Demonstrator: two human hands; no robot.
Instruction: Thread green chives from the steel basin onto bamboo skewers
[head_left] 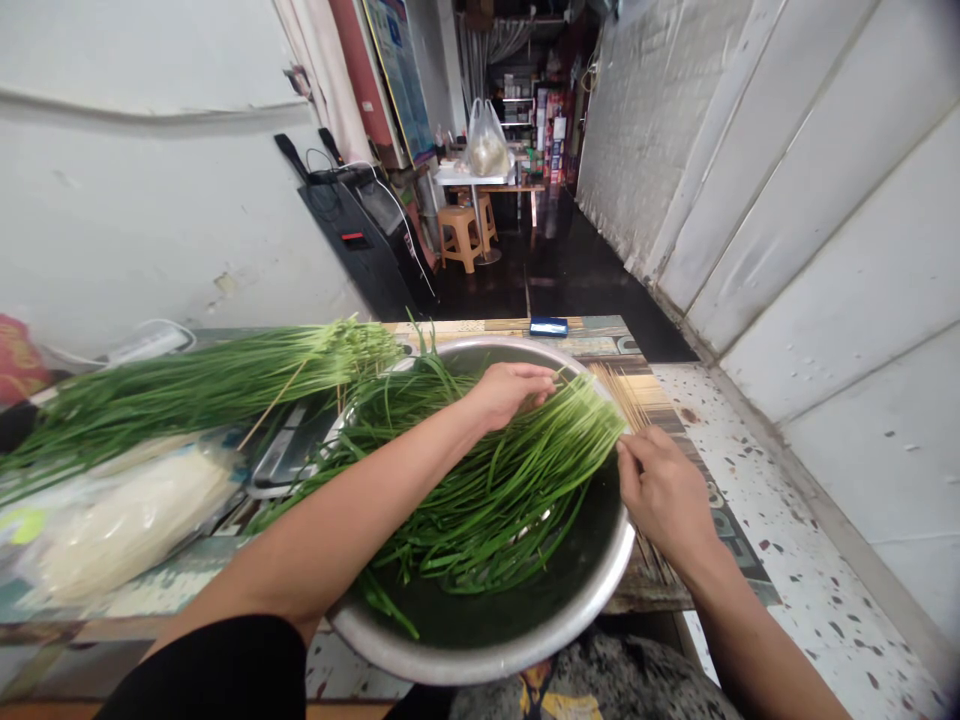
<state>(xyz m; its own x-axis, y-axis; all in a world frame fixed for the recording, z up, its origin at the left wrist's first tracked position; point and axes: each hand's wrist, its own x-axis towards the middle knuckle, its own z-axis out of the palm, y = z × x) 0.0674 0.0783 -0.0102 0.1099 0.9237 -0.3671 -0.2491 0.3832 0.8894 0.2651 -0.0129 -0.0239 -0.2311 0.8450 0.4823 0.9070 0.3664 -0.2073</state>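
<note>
A heap of garlic chives (480, 490) lies in a large metal basin (592, 610), with the pale cut ends toward the right rim. My left hand (517, 392) reaches over the heap and pinches at the pale stems with thumb and fingertips. At the right rim, my right hand (667, 485) is closed, its fingertips against the cut ends; what it grips is hidden. Thin bamboo skewers (624, 392) lie on the table beside the basin, partly under my right hand.
More chives (202, 385) lie to the left, above a clear plastic bag of pale contents (142, 510) and a metal tray (281, 460). A small dark blue box (548, 327) sits beyond the basin. White wall panels (832, 210) rise on the right.
</note>
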